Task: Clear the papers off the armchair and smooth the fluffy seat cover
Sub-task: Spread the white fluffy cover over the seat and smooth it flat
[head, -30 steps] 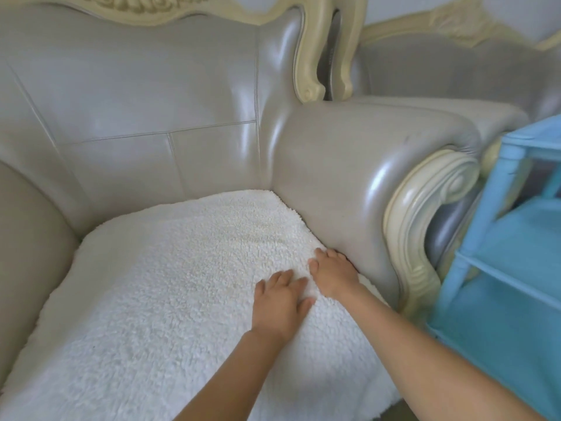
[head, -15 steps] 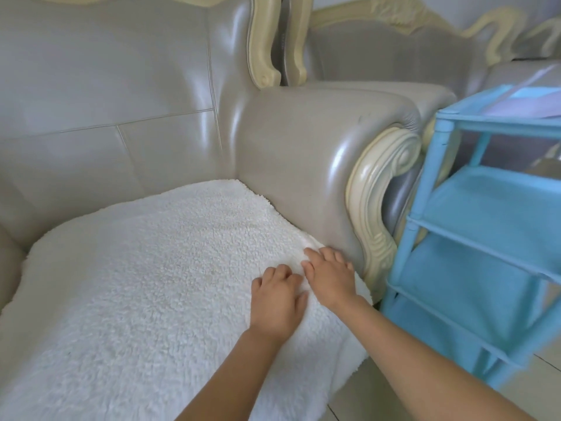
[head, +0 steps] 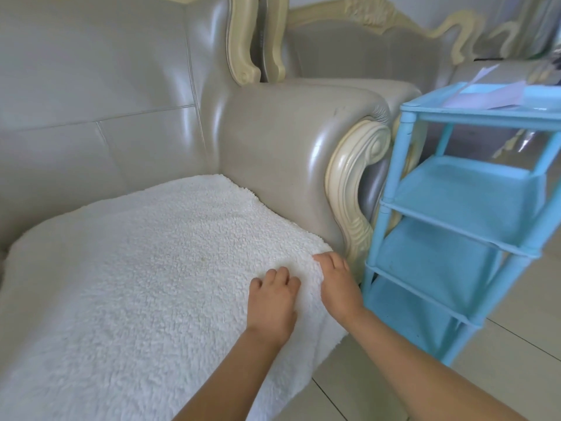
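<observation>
**Risk check: smoothing the front corner of the seat cover**

The armrest (head: 291, 153) on the shelf side of the armchair (head: 100, 95) serves as the landmark.

Position. The fluffy seat cover (head: 136, 284) lies over the seat, its far edge tucked near the foot of the armrest. No papers remain on it. Sheets that look like the papers (head: 488, 95) lie on the top tier of the blue shelf unit (head: 449, 208), which stands just beyond the armrest's scroll front.

Hand state. Your left hand (head: 273, 302) rests palm down on the cover near the armrest's front end, fingers curled into the pile, not spread flat. Your right hand (head: 340, 287) lies closer to the armrest, at the cover's front corner, fingers bent over the edge. Whether it pinches the fabric or only presses on it cannot be told.

Hazards, as judged from this state:

1. Curled fingers drag the pile. A pull toward you can bunch the fleece or draw the tucked edge away from the armrest.
2. The corner overhangs the seat front. Excess pull can slide the whole cover off.
3. The shelf unit stands near your right forearm. A wide sweep away from the armrest can knock it and spill the papers.

Flatten both palms before stroking.
</observation>
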The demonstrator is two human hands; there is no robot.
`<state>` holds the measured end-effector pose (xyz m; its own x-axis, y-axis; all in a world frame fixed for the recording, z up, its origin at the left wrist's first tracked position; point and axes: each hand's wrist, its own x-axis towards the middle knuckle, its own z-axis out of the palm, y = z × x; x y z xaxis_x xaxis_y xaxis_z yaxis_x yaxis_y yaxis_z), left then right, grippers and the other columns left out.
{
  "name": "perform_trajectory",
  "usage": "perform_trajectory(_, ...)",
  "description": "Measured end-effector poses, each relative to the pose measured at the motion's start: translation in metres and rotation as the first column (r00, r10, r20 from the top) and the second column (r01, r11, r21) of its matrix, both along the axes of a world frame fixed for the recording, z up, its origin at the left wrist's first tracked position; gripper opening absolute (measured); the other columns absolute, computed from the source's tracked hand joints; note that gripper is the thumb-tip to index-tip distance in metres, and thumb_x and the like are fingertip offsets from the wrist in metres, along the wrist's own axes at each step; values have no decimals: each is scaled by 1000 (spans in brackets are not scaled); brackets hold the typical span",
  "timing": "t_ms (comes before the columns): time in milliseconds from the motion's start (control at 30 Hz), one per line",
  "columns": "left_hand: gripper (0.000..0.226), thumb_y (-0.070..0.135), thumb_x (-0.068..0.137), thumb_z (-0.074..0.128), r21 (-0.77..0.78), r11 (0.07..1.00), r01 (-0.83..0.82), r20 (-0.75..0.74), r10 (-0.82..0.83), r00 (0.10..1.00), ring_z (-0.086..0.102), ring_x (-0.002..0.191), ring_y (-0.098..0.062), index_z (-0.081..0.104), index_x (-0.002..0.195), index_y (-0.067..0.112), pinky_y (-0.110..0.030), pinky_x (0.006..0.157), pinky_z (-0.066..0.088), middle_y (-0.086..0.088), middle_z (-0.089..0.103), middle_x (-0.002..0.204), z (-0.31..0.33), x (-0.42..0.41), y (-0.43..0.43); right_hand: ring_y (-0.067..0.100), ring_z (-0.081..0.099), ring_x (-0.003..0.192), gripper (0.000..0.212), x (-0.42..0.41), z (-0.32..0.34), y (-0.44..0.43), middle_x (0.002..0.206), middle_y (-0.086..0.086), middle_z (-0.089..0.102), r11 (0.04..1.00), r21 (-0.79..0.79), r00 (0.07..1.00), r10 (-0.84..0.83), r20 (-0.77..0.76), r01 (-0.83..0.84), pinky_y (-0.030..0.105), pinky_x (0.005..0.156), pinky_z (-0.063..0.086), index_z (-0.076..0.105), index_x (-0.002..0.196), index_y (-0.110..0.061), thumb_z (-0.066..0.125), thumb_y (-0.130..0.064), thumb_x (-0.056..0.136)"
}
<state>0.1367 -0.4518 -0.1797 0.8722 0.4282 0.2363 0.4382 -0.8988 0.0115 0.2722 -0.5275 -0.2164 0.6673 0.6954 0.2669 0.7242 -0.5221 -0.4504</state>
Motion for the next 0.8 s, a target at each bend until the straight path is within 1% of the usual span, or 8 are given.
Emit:
perform_trajectory(67,25,10,86,52,-9,1000,6,-13,-6,1000,48,102,-20,56,110,17,-30,83,33,0,51,110,-1,1,-6,18,35,126,63,-5,-2,-5,137,4,37,1000,-5,999,-22,34,22,24,96,40,39,139,-17,46,11,83)
perform_trajectory(200,16,8,76,67,1,1000,-11,29,11,1000,55,85,-18,65,87,19,-26,69,34,1,60,89,1,4,-9,18,43,112,47,-7,6,-4,125,5,44,994,-46,992,-98,73,102,25,82,42,46,127,-14,44,8,85)
perform_trajectory(300,18,4,84,57,-4,1000,0,11,0,1000,54,94,-19,64,95,17,-26,74,33,0,60,95,-5,8,-7,19,50,103,40,-1,14,-3,117,5,51,994,-62,992,-84,90,90,24,70,35,52,120,-10,41,8,85)
perform_trajectory(333,16,5,82,61,-8,1000,7,32,-7,999,55,90,-18,65,91,17,-25,73,33,1,62,92,-5,9,-8,19,52,100,38,1,16,-3,115,5,53,994,-70,992,-71,103,79,23,68,32,54,117,-9,41,8,86)
perform_trajectory(433,25,12,53,85,-15,1000,7,-24,-7,1000,57,64,-13,65,63,22,-23,60,34,6,61,63,-3,9,-10,21,56,91,28,9,18,-8,105,6,58,995,-86,992,-31,119,41,25,62,32,60,105,-7,45,6,85)
perform_trajectory(533,40,12,26,90,23,1000,6,7,-6,1000,50,45,-9,57,44,26,-21,49,39,11,50,44,-10,6,-11,22,54,73,9,14,10,-22,85,2,54,1000,-18,996,-24,85,26,27,52,33,61,85,-5,56,1,82)
perform_trajectory(633,39,15,23,89,34,997,63,-33,-62,998,48,41,-8,55,41,26,-21,50,41,12,48,41,-17,3,-21,20,50,65,8,14,-1,-29,78,-1,49,999,19,999,-35,27,34,18,46,24,59,76,-6,61,0,80)
perform_trajectory(800,39,18,26,90,-24,998,66,23,-65,998,48,40,-8,56,43,27,-23,51,42,12,49,42,-24,9,-17,23,58,72,9,14,-2,-22,88,1,55,997,-46,996,-65,56,68,24,48,29,57,81,-12,56,-4,84)
